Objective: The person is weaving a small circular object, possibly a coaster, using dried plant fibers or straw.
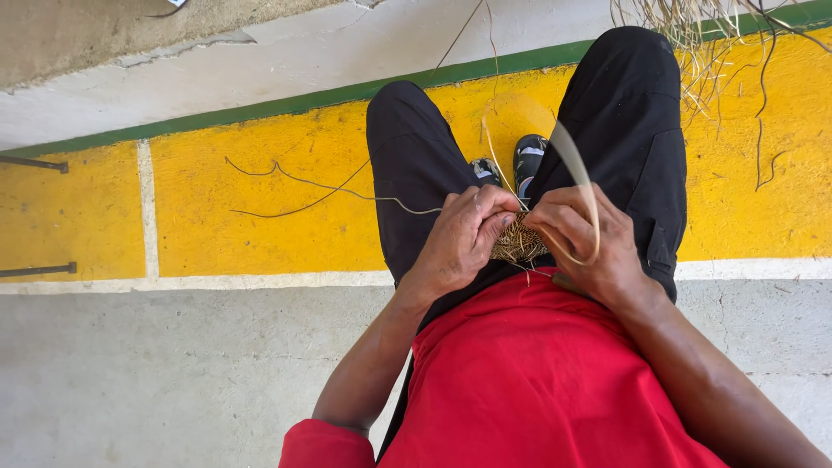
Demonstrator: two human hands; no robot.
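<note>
A seated person's left hand (464, 238) and right hand (585, 243) pinch a small woven straw piece (518, 243) between them over the lap, both closed on it; a pale strip (582, 186) loops up over the right hand, nearer that side

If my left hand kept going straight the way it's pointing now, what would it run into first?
Most likely the woven straw piece at its fingertips, then the right hand just beyond. The left hand points rightward; depth is hard to judge.
</note>
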